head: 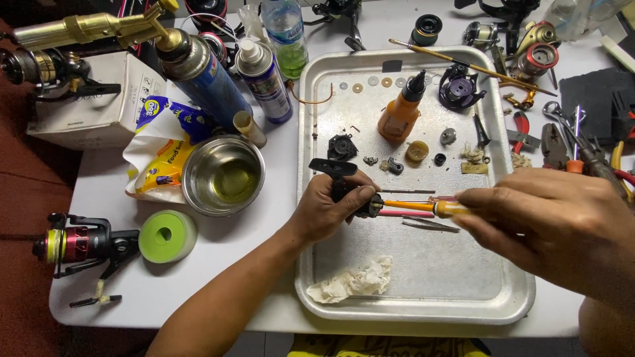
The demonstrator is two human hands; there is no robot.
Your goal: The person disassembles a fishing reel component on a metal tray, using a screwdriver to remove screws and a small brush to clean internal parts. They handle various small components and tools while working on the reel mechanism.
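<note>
The left hand (327, 208) is closed around a small black reel part (344, 188), holding it just above the metal tray (423, 291). The right hand (555, 221) is clamped on the yellow handle of a screwdriver (423, 207), whose orange shaft runs leftward so its tip meets the black part at the left hand's fingers. Beneath the shaft lie tweezers (430, 225) and a thin red rod (405, 213) on the tray floor. Farther up the tray stand an orange squeeze bottle (400, 112), a purple spool piece (458, 87), a row of washers (372, 82) and small loose parts. A crumpled paper wad (352, 280) sits near the tray's front edge. On the white counter (198, 291), left of the tray, are a steel bowl (223, 175), a green-topped tub (167, 236), spray cans (264, 79) and a fishing reel (83, 243); pliers (552, 142) lie to the right.
</note>
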